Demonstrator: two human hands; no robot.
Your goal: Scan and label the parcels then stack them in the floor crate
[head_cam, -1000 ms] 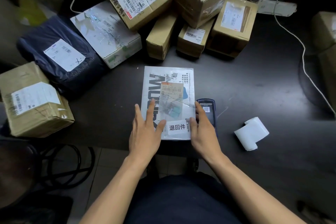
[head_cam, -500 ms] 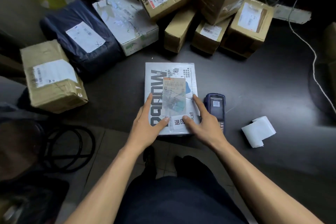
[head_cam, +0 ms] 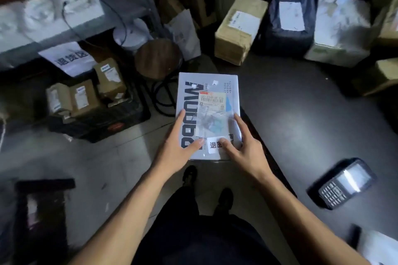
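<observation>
Both hands, left (head_cam: 175, 148) and right (head_cam: 243, 150), grasp the flat, glossy white parcel (head_cam: 207, 97), seemingly past the dark table's (head_cam: 301, 114) edge.

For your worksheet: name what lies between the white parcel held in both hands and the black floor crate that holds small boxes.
In the head view, between the white parcel and the black crate lie bare floor tiles and a round wooden stool with its dark ring base.

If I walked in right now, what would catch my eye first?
Probably the white parcel in the middle, gripped by the left hand and right hand beyond the dark table's edge. To the left on the floor sits a black crate already holding small brown boxes. A handheld scanner lies on the table at right.
</observation>
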